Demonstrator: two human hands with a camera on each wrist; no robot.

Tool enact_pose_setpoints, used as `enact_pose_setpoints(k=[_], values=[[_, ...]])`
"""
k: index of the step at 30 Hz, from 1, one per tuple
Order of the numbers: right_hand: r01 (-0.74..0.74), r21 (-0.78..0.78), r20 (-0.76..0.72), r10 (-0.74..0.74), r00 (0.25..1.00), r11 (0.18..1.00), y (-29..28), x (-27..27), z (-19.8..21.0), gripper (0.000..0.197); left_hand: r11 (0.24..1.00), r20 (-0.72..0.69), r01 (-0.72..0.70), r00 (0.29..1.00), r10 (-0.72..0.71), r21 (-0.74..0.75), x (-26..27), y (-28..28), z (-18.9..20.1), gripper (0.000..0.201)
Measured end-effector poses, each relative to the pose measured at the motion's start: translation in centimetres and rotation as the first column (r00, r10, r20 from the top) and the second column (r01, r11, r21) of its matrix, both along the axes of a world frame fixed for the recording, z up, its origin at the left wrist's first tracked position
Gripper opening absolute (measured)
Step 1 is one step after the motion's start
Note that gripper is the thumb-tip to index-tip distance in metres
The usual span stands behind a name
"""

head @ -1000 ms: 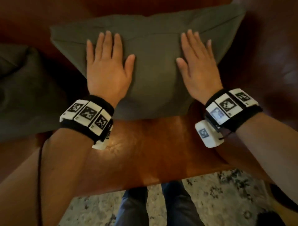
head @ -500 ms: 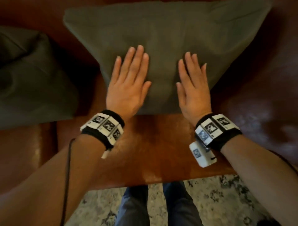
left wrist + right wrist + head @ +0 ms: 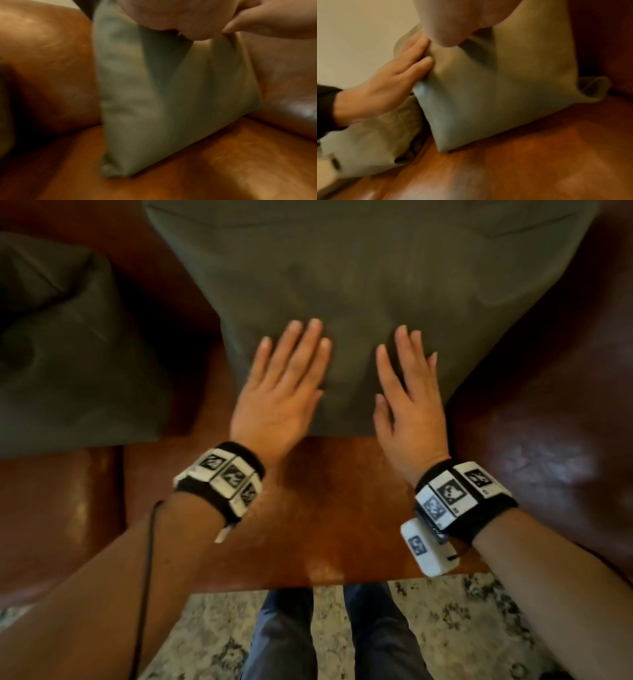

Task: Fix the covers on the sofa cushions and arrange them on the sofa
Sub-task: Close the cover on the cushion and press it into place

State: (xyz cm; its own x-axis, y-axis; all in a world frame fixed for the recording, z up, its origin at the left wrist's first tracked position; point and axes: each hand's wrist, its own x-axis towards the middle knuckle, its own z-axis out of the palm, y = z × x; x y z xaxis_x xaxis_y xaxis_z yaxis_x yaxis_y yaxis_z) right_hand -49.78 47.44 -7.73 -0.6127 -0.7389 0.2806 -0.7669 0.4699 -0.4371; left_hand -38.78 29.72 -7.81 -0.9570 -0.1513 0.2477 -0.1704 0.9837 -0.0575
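An olive-green cushion (image 3: 359, 278) stands upright on the brown leather sofa seat (image 3: 325, 508), leaning against the backrest in the corner by the right armrest. My left hand (image 3: 284, 381) lies flat on its lower front with straight fingers. My right hand (image 3: 407, 392) lies flat beside it, fingers straight, near the cushion's lower right. The same cushion (image 3: 154, 108) fills the left wrist view, and in the right wrist view the cushion (image 3: 505, 88) has my left hand (image 3: 393, 83) pressed against its side. A second green cushion (image 3: 68, 347) sits to the left.
The sofa's right armrest (image 3: 555, 422) rises beside the cushion. A patterned rug (image 3: 462, 628) and my legs in dark trousers (image 3: 342, 635) are below the seat's front edge. A dark cable (image 3: 147, 559) runs along my left forearm.
Both hands slid down the cushion's front and closer together, from its upper part to its lower middle. The view moved nearer, so the cushion looks larger.
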Motion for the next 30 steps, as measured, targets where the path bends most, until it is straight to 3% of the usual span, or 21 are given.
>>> enact_pose_setpoints(k=[3,5,8,9,11,12,14,15,16,22,25,28,30], values=[[0.027,0.019,-0.01,-0.027,1.0,0.999,2.6,-0.8,-0.4,0.053,0.989,-0.026,-0.148,0.989,0.149,0.008,3.8,-2.7,0.0,0.056],[0.06,-0.052,-0.011,-0.061,0.998,0.997,3.8,-0.5,-0.3,0.048,0.977,-0.085,-0.204,0.974,0.209,0.065,5.4,-2.4,0.9,0.046],[0.046,-0.185,0.028,-0.041,0.999,0.982,3.0,0.9,1.4,0.027,0.945,-0.083,0.0,0.996,0.028,0.326,4.4,0.5,3.3,0.024],[-0.013,-0.196,0.108,0.035,0.994,0.98,2.1,1.2,2.2,0.02,0.882,-0.023,0.067,0.998,-0.063,0.466,3.3,1.6,4.0,0.022],[-0.124,-0.147,0.296,0.163,0.941,0.981,-0.1,1.2,3.6,0.016,0.711,0.102,0.028,0.985,-0.14,0.703,0.4,3.0,5.2,0.02],[-0.123,-0.115,0.387,0.158,0.908,0.986,-1.2,0.6,4.1,0.018,0.602,0.145,-0.044,0.982,-0.12,0.797,-1.1,2.9,5.6,0.019],[-0.022,-0.052,0.586,0.048,0.809,0.998,-3.0,-1.3,4.7,0.021,0.27,0.234,-0.214,0.971,-0.045,0.939,-3.3,1.6,6.3,0.023],[0.013,0.003,0.66,-0.012,0.751,1.0,-3.4,-2.3,4.9,0.022,0.139,0.293,-0.287,0.956,-0.027,0.948,-4.1,0.7,6.4,0.026],[0.013,0.062,0.702,-0.053,0.71,0.998,-3.7,-3.1,5.2,0.024,0.081,0.339,-0.335,0.941,-0.028,0.939,-4.5,-0.3,6.5,0.028],[-0.061,0.241,0.735,-0.141,0.663,0.969,-2.1,-5.9,4.7,0.029,0.043,0.39,-0.389,0.921,0.002,0.92,-3.3,-4.4,5.6,0.025],[-0.016,0.302,0.73,-0.22,0.647,0.953,0.7,-7.6,3.4,0.031,0.081,0.367,-0.386,0.911,0.187,0.919,-0.9,-6.7,4.8,0.029],[0.133,0.292,0.705,-0.307,0.639,0.947,3.8,-8.7,2.3,0.031,0.124,0.289,-0.391,0.827,0.482,0.912,1.5,-9.2,4.2,0.03],[0.187,0.324,0.629,-0.359,0.69,0.927,5.6,-8.8,2.1,0.029,0.145,0.321,-0.434,0.817,0.478,0.889,2.6,-9.5,4.4,0.03]])
